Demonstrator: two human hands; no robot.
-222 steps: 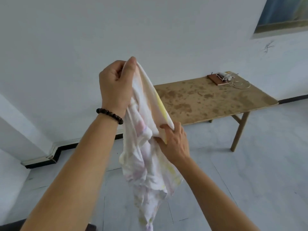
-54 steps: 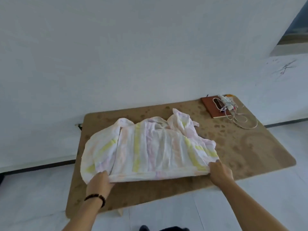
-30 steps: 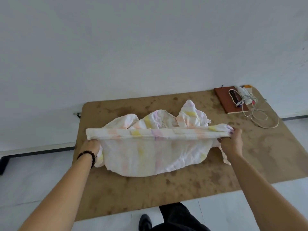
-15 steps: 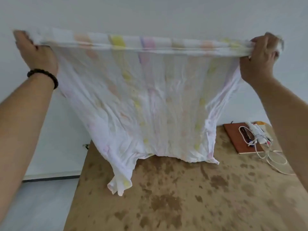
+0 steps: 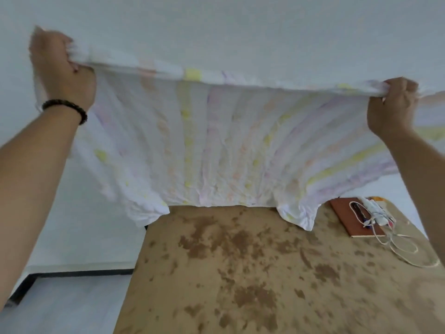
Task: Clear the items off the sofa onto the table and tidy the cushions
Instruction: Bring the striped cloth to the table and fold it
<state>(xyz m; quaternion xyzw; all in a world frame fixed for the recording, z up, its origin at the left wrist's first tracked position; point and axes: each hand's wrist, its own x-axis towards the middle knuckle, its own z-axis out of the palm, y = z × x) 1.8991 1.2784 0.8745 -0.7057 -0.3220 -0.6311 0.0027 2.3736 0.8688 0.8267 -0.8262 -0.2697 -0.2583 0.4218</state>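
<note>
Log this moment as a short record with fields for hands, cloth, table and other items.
left hand: raised, grips the cloth's top left corner; bracelet on the wrist
right hand: raised, grips the cloth's top edge on the right
cloth: white with pastel stripes, spread between both hands, hangs over the table's far end; contact unclear
table: brown, stained top
notebook: far right corner of the table
cable: white, lies partly on the notebook
</note>
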